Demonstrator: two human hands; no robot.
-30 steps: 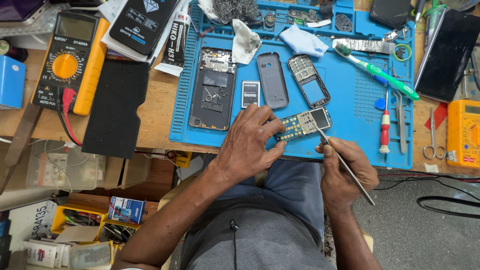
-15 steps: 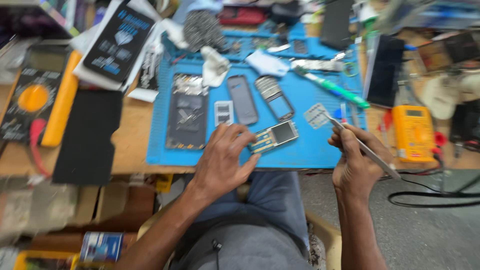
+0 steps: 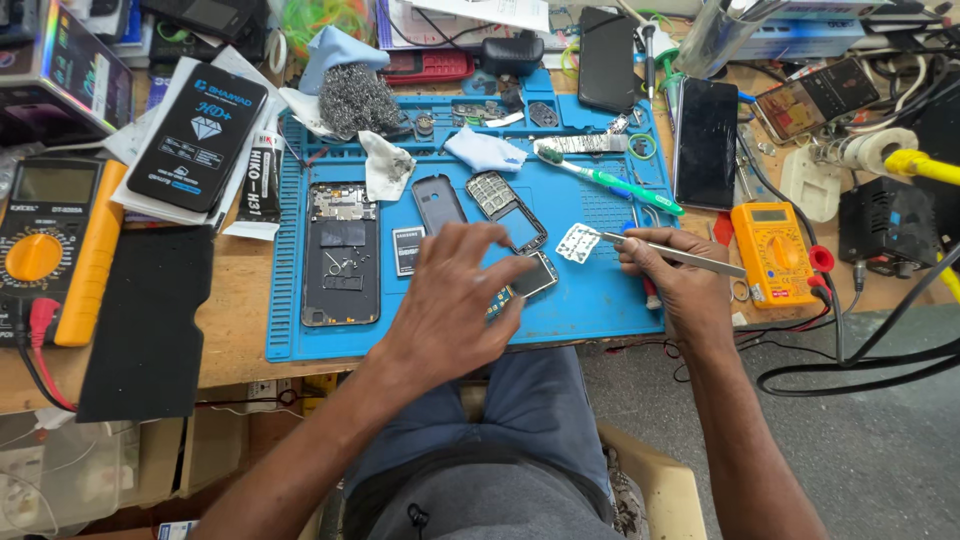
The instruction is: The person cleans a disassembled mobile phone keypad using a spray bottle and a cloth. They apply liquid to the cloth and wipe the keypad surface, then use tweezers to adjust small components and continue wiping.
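Note:
My left hand (image 3: 452, 300) rests on a small phone circuit board (image 3: 527, 281) with its screen, pressing it onto the blue work mat (image 3: 590, 300). My right hand (image 3: 672, 275) grips metal tweezers (image 3: 672, 254) whose tips hold a small white keypad membrane (image 3: 577, 242) just above the mat, right of the board. A keypad phone front cover (image 3: 506, 209), a grey back cover (image 3: 438, 203) and a small battery (image 3: 408, 249) lie just beyond my left hand. An opened smartphone (image 3: 341, 255) lies at the mat's left.
A green toothbrush (image 3: 607, 179), white cloths (image 3: 386, 165) and steel wool (image 3: 358, 100) sit at the mat's far side. A black smartphone (image 3: 706, 142) and small orange multimeter (image 3: 773, 252) lie right; a larger yellow multimeter (image 3: 50, 245) and black pad (image 3: 146, 320) left. Cables (image 3: 860, 350) hang right.
The tweezers have lifted a white keypad membrane off the board and carried it to the right. My left hand stays on the board. The view has shifted and sharpened.

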